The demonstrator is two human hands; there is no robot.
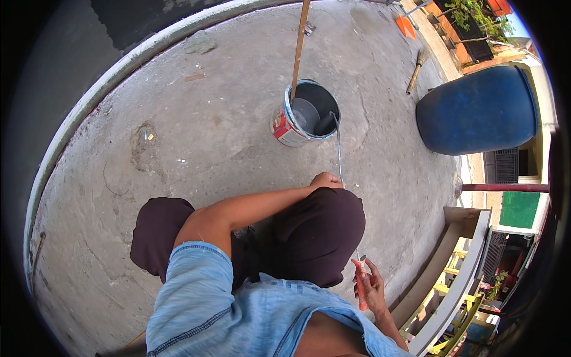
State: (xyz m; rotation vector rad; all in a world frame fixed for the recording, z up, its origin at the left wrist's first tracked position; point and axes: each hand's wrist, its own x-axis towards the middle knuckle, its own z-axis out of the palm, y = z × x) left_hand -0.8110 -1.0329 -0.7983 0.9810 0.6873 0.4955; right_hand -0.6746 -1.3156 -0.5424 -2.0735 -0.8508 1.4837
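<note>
A blue-rimmed paint bucket (290, 132) stands upright on the concrete, holding some greyish liquid. Inside it, against the right wall, rests the head of a paint roller (325, 124). Its thin metal rod runs over the rim towards me and meets the curled fingers of my left hand (326, 180), closed beside my knee. The knee hides part of those fingers and the rod's further run. My right hand (372, 288) is closed around a red handle (361, 285), low and to the right. A long wooden stick (299, 50) leans out of the bucket's left side.
A large blue barrel (477, 111) lies at the right. Beyond the bucket are a brush with a wooden handle (414, 75) and an orange object (405, 27). A raised curb (89, 98) bends along the left. Boards and yellow slats (449, 271) stand at the lower right.
</note>
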